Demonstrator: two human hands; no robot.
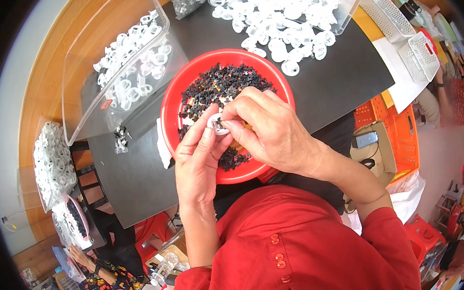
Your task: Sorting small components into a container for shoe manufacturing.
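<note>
Above the red basin [169, 104] at the desk's [130, 191] six-o'clock edge, the left hand [195, 156] grips a small white part [212, 121]; the right hand [271, 127] pinches at its three-o'clock side, whatever its fingertips hold being hidden. Black pieces [215, 83] lie below, a white heap [284, 29] toward one o'clock.

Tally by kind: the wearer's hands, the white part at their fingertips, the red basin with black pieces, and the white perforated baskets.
Wearer's hands: 2 (left hand, right hand)
White part: 1
Red basin: 1
White perforated baskets: 2 (farther basket, nearer basket)
Total: 6
</note>
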